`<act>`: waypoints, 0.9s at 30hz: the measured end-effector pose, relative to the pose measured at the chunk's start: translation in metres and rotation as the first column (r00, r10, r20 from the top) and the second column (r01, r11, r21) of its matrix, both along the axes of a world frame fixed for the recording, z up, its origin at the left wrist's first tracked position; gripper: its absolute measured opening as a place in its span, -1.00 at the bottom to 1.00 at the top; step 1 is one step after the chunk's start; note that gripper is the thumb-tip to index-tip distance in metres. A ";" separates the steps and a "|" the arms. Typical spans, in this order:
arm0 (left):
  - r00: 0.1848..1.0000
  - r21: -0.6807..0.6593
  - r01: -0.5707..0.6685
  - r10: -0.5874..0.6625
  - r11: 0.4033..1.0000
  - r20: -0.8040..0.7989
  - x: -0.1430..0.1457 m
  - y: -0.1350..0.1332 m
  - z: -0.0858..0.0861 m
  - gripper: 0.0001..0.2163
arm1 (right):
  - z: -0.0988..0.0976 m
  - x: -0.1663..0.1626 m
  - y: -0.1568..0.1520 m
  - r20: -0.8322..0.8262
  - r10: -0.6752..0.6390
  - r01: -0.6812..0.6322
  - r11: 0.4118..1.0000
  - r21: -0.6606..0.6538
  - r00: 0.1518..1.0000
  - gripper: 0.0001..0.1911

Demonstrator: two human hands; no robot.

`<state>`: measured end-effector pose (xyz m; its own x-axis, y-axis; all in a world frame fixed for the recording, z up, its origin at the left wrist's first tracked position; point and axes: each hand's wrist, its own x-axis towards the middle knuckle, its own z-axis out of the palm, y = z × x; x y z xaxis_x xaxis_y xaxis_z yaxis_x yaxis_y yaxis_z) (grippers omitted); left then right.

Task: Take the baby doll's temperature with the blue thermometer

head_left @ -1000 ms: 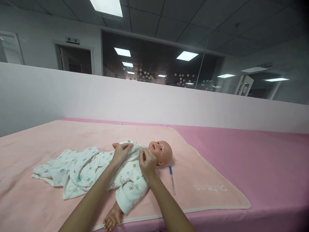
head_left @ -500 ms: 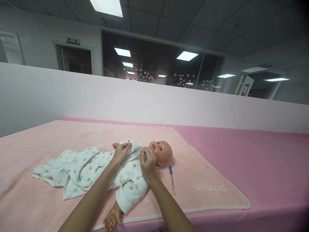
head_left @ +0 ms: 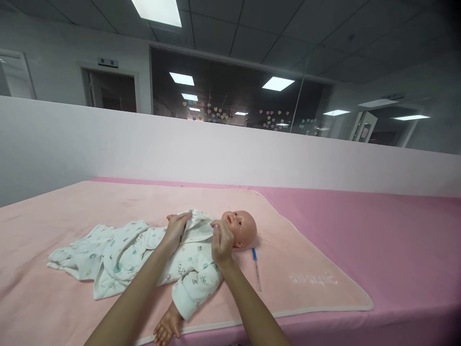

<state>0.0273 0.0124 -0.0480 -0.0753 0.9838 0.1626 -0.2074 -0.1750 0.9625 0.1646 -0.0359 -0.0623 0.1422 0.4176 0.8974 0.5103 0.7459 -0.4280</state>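
A baby doll (head_left: 246, 228) lies on its back, its bald head to the right. It wears a white baby gown (head_left: 120, 247) with small green and grey prints. Over its chest, my left hand (head_left: 176, 228) is closed on the front edge of the gown. Close to the doll's chin, my right hand (head_left: 222, 241) pinches the gown's neckline, fingers curled. Between my hands the white inner side of the cloth shows. One doll hand (head_left: 168, 327) sticks out of the near sleeve; the far one is mostly hidden behind my left hand.
A clear thermometer (head_left: 257, 271) with a blue cap lies beside the doll's head. Under everything spreads a peach blanket (head_left: 302, 254) with a pale edge, on a pink sheet (head_left: 403, 250). A low white wall (head_left: 230, 154) stands behind.
My left hand has shifted slightly left, drawing the gown's front edge along. My right hand has turned a little at the neckline. More of the inner cloth shows between them.
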 end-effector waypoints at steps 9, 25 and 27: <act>0.991 -0.058 0.096 -0.089 0.994 0.102 -0.001 -0.002 0.005 -0.70 | 0.009 0.078 -0.063 -0.273 -0.444 0.374 0.887 -0.271 0.853 -0.72; 0.982 -0.079 0.134 -0.122 0.988 0.144 0.000 -0.001 0.005 -0.68 | -0.043 0.108 -0.120 0.671 -0.391 0.769 0.430 -0.472 0.630 -0.71; 0.983 -0.075 0.133 -0.122 0.988 0.135 0.000 -0.002 0.006 -0.68 | -0.048 0.110 -0.120 0.662 -0.391 0.761 0.446 -0.472 0.639 -0.74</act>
